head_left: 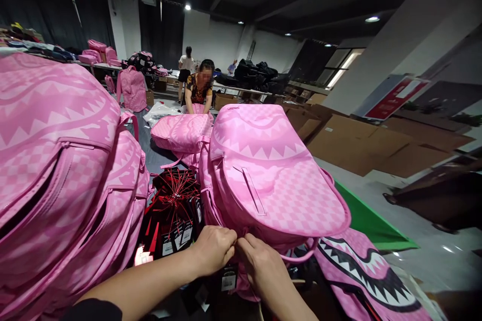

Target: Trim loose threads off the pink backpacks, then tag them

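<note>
A pink backpack (263, 160) with a checkered and jagged-tooth pattern lies in front of me, its bottom edge facing away. My left hand (214, 251) is closed in a pinch at the backpack's near edge. Touching or almost touching it, my right hand (259, 266) pinches at the same spot; what the fingers grip is too small to make out. Just below hangs a black tag (228, 281) with a white label. Left of the backpack lies a fanned bunch of black and red hang tags (175, 205) with red strings.
Large pink backpacks (56, 145) are stacked at my left. Another pink bag (183, 133) lies farther along the table, where a co-worker (199, 85) leans over. A pink bag with black-and-white teeth (376, 276) lies at right. Cardboard boxes (350, 145) stand beyond a green panel (372, 218).
</note>
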{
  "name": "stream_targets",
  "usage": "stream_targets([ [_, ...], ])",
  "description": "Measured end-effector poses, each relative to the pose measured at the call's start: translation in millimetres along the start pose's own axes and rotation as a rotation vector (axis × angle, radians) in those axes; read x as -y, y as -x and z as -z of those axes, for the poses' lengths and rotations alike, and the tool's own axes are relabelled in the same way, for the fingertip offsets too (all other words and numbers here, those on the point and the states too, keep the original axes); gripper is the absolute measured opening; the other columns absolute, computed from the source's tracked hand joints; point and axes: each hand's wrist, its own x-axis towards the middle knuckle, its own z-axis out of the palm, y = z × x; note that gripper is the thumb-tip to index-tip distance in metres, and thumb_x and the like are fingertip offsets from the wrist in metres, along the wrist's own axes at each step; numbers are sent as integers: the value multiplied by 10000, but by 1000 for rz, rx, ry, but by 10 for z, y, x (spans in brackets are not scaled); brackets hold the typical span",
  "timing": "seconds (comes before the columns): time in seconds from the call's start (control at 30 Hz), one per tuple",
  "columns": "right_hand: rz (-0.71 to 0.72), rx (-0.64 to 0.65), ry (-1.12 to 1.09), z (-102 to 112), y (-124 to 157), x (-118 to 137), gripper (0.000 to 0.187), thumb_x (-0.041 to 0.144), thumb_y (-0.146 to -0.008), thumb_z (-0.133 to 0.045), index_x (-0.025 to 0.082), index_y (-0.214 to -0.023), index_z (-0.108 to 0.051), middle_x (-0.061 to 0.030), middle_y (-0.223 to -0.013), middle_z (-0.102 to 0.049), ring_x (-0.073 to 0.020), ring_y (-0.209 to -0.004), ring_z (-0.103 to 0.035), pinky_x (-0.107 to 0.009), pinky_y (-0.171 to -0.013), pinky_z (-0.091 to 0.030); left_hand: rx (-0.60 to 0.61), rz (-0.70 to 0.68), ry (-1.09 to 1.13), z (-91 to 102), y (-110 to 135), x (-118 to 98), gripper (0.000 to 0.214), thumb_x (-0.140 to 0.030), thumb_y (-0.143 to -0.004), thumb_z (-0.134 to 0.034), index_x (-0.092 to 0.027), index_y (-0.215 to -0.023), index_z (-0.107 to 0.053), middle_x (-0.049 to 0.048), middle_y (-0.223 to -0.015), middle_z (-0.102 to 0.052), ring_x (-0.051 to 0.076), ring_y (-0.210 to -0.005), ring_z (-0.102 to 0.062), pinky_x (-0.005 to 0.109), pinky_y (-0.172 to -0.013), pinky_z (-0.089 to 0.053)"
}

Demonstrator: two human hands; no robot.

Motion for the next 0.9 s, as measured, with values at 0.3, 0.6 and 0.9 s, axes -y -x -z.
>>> stream_targets([
  [0.3, 31, -13, 12, -47, 14, -1, 281, -47, -744, -439, 196, -776, -578, -12, -700, -556, -168, -611, -542, -278, -565, -313, -12, -12, 100, 25, 79, 37, 82, -144, -872, -551, -180, -800, -567, 8, -774, -683, 145, -706, -630, 252, -608, -376],
  [0.6, 8, 18, 17, -138, 84, -105, 227, 14, -797, -466, 189, -870, -591, -22, -771, -569, -163, -637, -551, -281, -612, -361, -104, -37, 2, -37, 48, -31, 55, -169, -876, -550, -187, -825, -558, 3, -780, -692, 159, -720, -660, 262, -600, -405],
  [0.9, -10, 35, 62, -79, 1, -57, 198, 23, -813, -492, 191, -834, -595, -15, -746, -569, -156, -658, -573, -277, -604, -352, -95, 63, 43, -62, 59, -81, 54, -117, -844, -552, -164, -844, -578, 39, -791, -684, 189, -742, -663, 277, -655, -474],
])
